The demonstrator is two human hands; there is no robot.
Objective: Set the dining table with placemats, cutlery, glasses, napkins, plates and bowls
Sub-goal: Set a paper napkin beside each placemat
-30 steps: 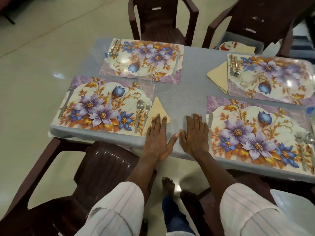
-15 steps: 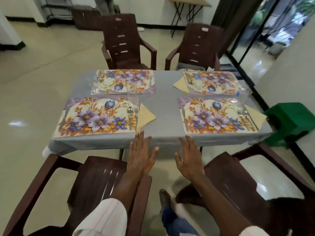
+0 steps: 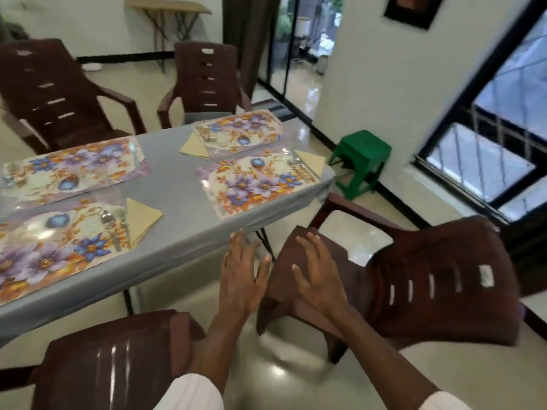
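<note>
A grey-clothed table (image 3: 177,202) carries several floral placemats. The near left placemat (image 3: 56,247) has a spoon and fork (image 3: 114,229) and a yellow napkin (image 3: 142,218) at its right side. The near right placemat (image 3: 254,184) has cutlery and a napkin (image 3: 310,162) at its far end. A far right placemat (image 3: 236,130) has a napkin (image 3: 194,147) beside it. My left hand (image 3: 242,276) hovers off the table's near edge, fingers spread, holding nothing. My right hand (image 3: 318,273) is spread over a brown chair seat, also holding nothing.
Brown plastic chairs stand around the table: one near right (image 3: 429,285), one near left (image 3: 112,365), two at the far side (image 3: 53,93) (image 3: 207,81). A green stool (image 3: 359,156) sits by the white wall. A barred window (image 3: 488,143) is at right.
Both hands have lifted off the table top and drawn back past its near edge. The view has swung up and to the right, showing the wall, window and stool.
</note>
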